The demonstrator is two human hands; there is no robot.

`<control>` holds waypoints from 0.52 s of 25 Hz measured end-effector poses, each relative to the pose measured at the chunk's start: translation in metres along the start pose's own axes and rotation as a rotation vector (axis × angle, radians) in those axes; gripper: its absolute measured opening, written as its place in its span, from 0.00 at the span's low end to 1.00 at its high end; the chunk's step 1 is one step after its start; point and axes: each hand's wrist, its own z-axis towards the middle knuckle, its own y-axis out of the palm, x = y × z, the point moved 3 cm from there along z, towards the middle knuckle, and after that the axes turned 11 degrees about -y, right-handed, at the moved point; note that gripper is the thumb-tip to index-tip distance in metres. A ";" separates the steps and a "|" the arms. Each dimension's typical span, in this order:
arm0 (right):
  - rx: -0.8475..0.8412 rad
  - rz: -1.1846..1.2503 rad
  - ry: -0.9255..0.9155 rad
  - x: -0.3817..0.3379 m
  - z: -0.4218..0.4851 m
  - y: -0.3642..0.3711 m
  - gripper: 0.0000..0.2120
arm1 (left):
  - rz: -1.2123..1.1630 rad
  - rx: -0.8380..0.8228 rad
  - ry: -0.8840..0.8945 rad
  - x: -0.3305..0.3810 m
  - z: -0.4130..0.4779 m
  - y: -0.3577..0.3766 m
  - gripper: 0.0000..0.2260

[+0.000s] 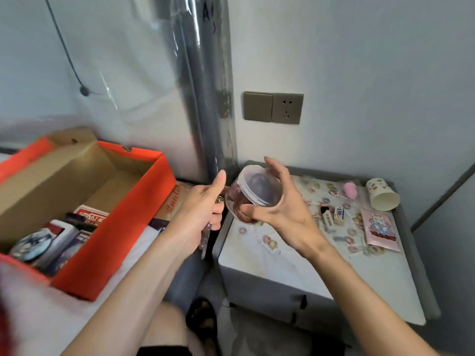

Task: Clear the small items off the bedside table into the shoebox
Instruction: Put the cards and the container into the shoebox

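- Head view: the jar (257, 191), clear plastic with a screw lid and something reddish inside, is held in the air over the near-left corner of the counter (282, 268), lid end turned towards the camera.
- The right hand (277, 209) grips it at the lid end, thumb underneath and fingers arched over the top.
- The left hand (203, 209) is curled just beside the jar's base, thumb up. It holds a pink strip (205, 237) that sticks out below the fist; whether its fingers touch the jar I cannot tell.
- The shoebox (115, 227), orange outside and brown inside, stands open on the bed (38, 317) to the left of the counter. At its near end lie a red card pack (91, 214), a round tin (30, 244) and other blurred things.
- On the counter, a paper cup (383, 195) lies on its side at the far-right corner.
- A pink packet (380, 228) lies along the right edge, with two erasers (339, 215) just left of it.
- Small stickers (270, 241) are scattered over the top.
- A roll of clear film (205, 98) stands in the gap between bed and counter, against the wall.
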 end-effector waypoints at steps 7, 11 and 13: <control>-0.144 -0.330 -0.402 -0.028 0.028 0.101 0.44 | 0.055 0.083 0.043 0.020 -0.031 -0.091 0.18; -0.198 -0.330 -0.639 -0.041 0.045 0.142 0.41 | 0.025 0.088 -0.017 0.018 -0.039 -0.135 0.25; -0.306 -0.279 -0.558 -0.044 0.058 0.162 0.47 | -0.015 0.156 0.015 0.020 -0.042 -0.160 0.24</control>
